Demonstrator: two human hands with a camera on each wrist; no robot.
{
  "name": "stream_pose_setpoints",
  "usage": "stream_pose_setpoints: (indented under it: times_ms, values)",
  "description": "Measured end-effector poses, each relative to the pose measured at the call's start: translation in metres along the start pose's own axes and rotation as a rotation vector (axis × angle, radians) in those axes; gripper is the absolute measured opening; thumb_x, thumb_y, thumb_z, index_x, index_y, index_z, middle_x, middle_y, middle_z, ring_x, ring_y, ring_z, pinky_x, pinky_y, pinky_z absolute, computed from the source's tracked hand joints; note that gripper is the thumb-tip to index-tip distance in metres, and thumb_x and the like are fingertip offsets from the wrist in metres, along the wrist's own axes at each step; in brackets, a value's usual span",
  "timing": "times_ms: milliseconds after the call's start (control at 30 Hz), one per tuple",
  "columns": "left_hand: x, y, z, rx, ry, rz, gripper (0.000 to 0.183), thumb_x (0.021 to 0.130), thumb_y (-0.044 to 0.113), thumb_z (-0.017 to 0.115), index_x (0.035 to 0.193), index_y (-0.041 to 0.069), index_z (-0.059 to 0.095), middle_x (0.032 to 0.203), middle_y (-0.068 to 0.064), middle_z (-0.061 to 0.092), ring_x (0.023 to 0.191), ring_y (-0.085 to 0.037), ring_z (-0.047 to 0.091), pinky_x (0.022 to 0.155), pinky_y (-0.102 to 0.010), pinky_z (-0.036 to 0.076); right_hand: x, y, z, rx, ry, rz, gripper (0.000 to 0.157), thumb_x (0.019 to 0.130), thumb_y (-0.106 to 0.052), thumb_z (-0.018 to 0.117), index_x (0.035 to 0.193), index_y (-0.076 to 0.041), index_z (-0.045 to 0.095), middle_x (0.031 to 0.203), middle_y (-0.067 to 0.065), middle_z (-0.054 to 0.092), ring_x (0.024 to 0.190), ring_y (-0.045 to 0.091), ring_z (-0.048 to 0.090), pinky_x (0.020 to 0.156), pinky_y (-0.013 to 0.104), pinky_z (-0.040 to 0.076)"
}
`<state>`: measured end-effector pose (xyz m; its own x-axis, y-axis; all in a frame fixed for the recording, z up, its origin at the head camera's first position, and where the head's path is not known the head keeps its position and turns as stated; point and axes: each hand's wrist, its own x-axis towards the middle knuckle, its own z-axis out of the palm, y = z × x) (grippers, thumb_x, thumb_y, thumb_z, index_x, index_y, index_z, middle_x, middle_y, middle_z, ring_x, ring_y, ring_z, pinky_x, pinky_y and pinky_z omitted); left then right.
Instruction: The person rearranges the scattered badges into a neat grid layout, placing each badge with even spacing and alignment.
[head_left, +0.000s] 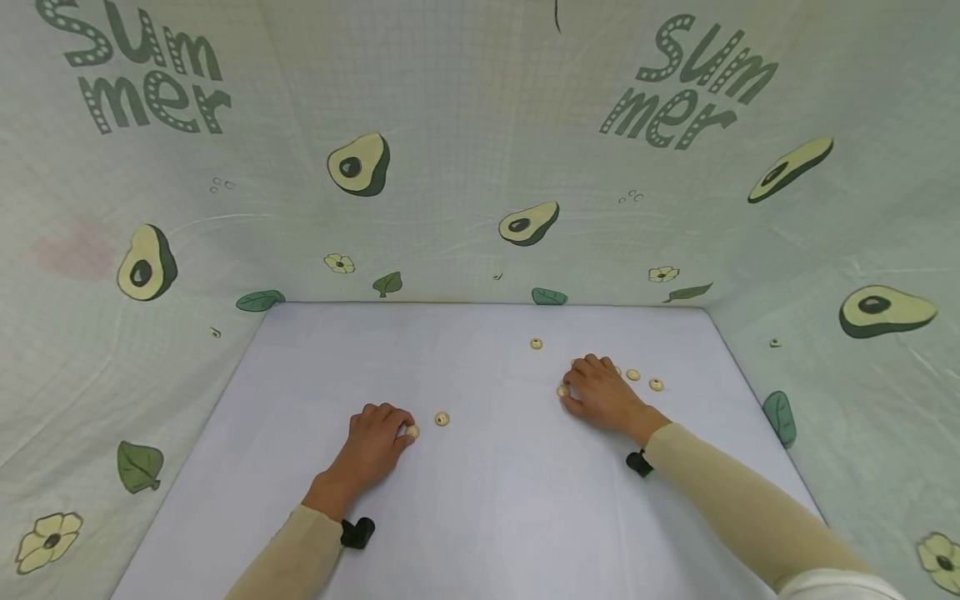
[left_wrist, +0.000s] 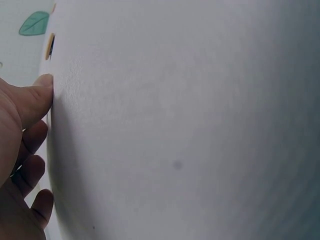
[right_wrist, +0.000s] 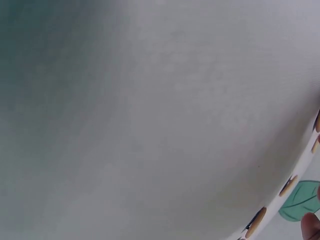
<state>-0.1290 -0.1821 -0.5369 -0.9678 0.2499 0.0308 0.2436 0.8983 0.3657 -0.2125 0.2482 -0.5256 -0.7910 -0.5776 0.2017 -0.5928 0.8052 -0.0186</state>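
Head view: at near left on the white table (head_left: pixel 487 508), the left hand (head_left: pixel 375 442) pinches a small tan disc (head_left: pixel 412 431) between thumb and finger, with a loose disc (head_left: pixel 442 418) just to its right. Farther off, the right hand (head_left: pixel 602 394) pinches another disc (head_left: pixel 562 390); an outermost disc (head_left: pixel 656 384) lies to its right, others are partly hidden, their count uncertain, and a lone disc (head_left: pixel 536 343) sits farthest. They look light, stiff, sturdy, perhaps slippery: best gripped by opposite rim edges.
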Motion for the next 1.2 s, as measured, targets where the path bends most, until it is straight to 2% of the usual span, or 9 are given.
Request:
stream_pose_setpoints:
  times_ms: [267,533,633,900,1033,1200]
  values:
    - [0.001,-0.003,0.003,0.009,-0.002,-0.002,0.016,0.100,0.026,0.075,0.112,0.018,0.068,0.108,0.000,0.063,0.108,-0.026,0.053,0.099,-0.054,0.042,0.003,0.002,0.000,0.069,-0.033,0.004,0.019,0.098,-0.027,0.077,0.106,-0.010,0.077,0.104,0.004,0.064,0.098,0.023,0.053,0.087,0.045,0.042]
    - [0.000,-0.003,0.004,0.006,0.002,0.003,0.016,0.100,0.026,0.075,0.112,0.018,0.068,0.110,-0.002,0.064,0.108,-0.027,0.053,0.098,-0.054,0.042,0.005,0.002,-0.004,0.084,-0.065,0.025,0.020,0.097,-0.029,0.078,0.103,-0.010,0.078,0.103,0.002,0.066,0.099,0.023,0.055,0.089,0.046,0.043]
    - [0.000,-0.004,0.004,0.006,0.003,0.000,0.016,0.100,0.026,0.075,0.112,0.017,0.068,0.110,-0.002,0.064,0.108,-0.027,0.053,0.098,-0.054,0.042,0.007,0.001,-0.002,0.076,-0.046,0.006,0.018,0.096,-0.028,0.078,0.101,-0.010,0.078,0.101,0.002,0.066,0.099,0.023,0.055,0.090,0.047,0.043]
    - [0.000,-0.003,0.003,0.000,0.011,0.003,0.016,0.100,0.025,0.075,0.111,0.018,0.068,0.109,-0.002,0.064,0.108,-0.027,0.054,0.098,-0.054,0.043,0.018,0.001,0.001,-0.102,0.042,-0.087,0.022,0.090,-0.029,0.072,0.095,-0.007,0.070,0.098,0.007,0.063,0.094,0.028,0.052,0.091,0.048,0.041]
    - [0.000,-0.003,0.003,0.001,0.013,0.002,0.016,0.099,0.025,0.076,0.111,0.018,0.068,0.109,-0.001,0.064,0.108,-0.027,0.053,0.097,-0.054,0.042,0.026,0.000,-0.001,-0.136,0.108,-0.089,0.026,0.090,-0.031,0.071,0.094,-0.005,0.068,0.096,0.009,0.062,0.093,0.029,0.052,0.090,0.048,0.041]
    - [0.001,-0.002,0.002,-0.005,0.007,-0.001,0.016,0.100,0.026,0.075,0.112,0.018,0.068,0.110,-0.001,0.064,0.107,-0.026,0.053,0.099,-0.054,0.041,0.034,0.000,-0.002,-0.155,0.129,-0.070,0.026,0.090,-0.031,0.070,0.093,-0.005,0.068,0.095,0.009,0.062,0.092,0.028,0.052,0.089,0.047,0.042]
